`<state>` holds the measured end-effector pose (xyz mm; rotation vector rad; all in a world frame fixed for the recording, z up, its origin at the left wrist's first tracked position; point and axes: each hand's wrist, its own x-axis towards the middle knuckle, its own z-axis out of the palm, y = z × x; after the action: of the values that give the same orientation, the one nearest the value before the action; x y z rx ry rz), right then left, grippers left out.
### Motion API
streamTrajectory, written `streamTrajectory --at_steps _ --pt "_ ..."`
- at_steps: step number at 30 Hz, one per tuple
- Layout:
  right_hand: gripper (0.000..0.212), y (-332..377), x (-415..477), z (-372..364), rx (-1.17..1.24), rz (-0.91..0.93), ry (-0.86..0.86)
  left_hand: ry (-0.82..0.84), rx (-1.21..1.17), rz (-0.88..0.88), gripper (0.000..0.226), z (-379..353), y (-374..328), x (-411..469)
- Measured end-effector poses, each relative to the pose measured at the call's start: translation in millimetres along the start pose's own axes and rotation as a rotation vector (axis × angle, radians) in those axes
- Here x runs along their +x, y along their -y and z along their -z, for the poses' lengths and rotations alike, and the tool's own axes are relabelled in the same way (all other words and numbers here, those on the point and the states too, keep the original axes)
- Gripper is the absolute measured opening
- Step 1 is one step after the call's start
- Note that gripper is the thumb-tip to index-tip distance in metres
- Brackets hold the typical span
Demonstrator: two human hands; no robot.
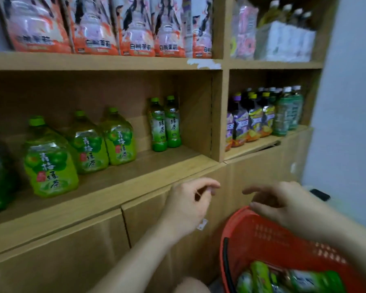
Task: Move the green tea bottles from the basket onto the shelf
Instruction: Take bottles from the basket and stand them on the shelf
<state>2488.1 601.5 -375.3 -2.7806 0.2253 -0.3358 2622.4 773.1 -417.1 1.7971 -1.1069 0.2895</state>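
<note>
Two slim green tea bottles (164, 124) stand upright side by side at the right end of the middle wooden shelf (118, 176). A red plastic basket (283, 244) sits at the lower right with several green tea bottles (292, 278) lying inside. My left hand (190, 204) hovers in front of the shelf's lower edge, fingers loosely curled with nothing in them. My right hand (277, 199) reaches over the basket's far rim, fingers spread and empty.
Three large green plum tea jugs (80, 144) stand left of the slim bottles. Purple and green drink bottles (262, 117) fill the right compartment. Boxed peach drinks (106, 26) line the top shelf. A pale wall (351, 102) is at right.
</note>
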Motion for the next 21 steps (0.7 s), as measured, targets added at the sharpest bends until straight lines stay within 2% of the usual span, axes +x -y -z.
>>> streamTrajectory --at_steps 2,7,10,14,18,21 --pt "0.025 -34 -28 4 -0.036 -0.086 -0.011 0.077 -0.018 -0.04 0.021 -35 -13 1" --pt "0.026 -116 -102 -8 0.043 -0.328 -0.058 0.284 -0.064 -0.033 0.023 -115 -42 1" --pt "0.027 -161 -132 -38 0.117 -0.464 -0.114 0.398 -0.027 -0.039 0.022 -164 -43 -2" --pt "0.042 -213 -151 -96 0.234 -0.662 -0.082 0.559 0.012 0.002 0.021 -232 -20 -11" --pt "0.064 -257 -153 -144 0.257 -0.776 0.068 0.776 0.115 0.135 0.019 -293 17 -18" --pt "0.077 -285 -148 -168 0.202 -0.745 0.355 0.947 0.174 0.215 0.018 -327 47 -28"
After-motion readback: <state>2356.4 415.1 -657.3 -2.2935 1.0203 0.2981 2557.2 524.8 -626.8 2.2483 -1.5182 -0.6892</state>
